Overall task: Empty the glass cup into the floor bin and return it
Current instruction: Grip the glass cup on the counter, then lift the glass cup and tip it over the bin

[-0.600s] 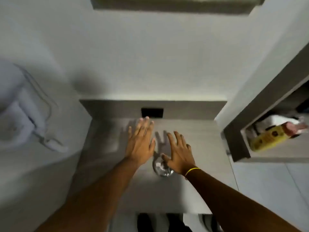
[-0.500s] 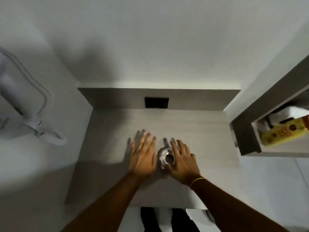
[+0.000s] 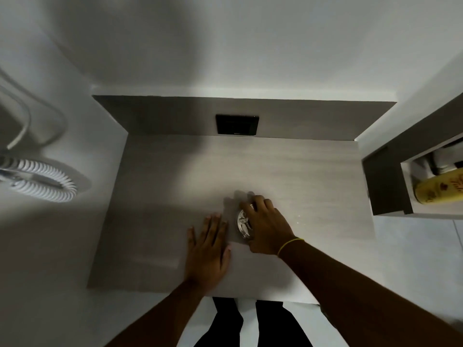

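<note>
1. Centrally, the glass cup (image 3: 243, 223) stands upright on the pale wood-grain counter (image 3: 288, 176), seen from straight above; its rim and base glint, and something small and pale seems to lie inside, though what it is cannot be told.
2. Right of the cup and partly over it, the right hand (image 3: 268, 225) curls round its far and right sides, fingers bent against the glass; a thin yellow band (image 3: 289, 244) circles that wrist.
3. Left of the cup, just beside it and not touching, the left hand (image 3: 209, 251) lies flat on the counter, palm down, fingers straight and close together, holding nothing.
4. Beyond the cup, a black rectangular plate (image 3: 237, 125) sits in the counter's upstand.
5. Far right of the cup, an open shelf box (image 3: 390, 181) holds a yellow bottle (image 3: 441, 187) lying on its side; a white item behind it is too blurred to name.
6. Far left of the cup, a white coiled hose (image 3: 42, 181) hangs against the wall.
</note>
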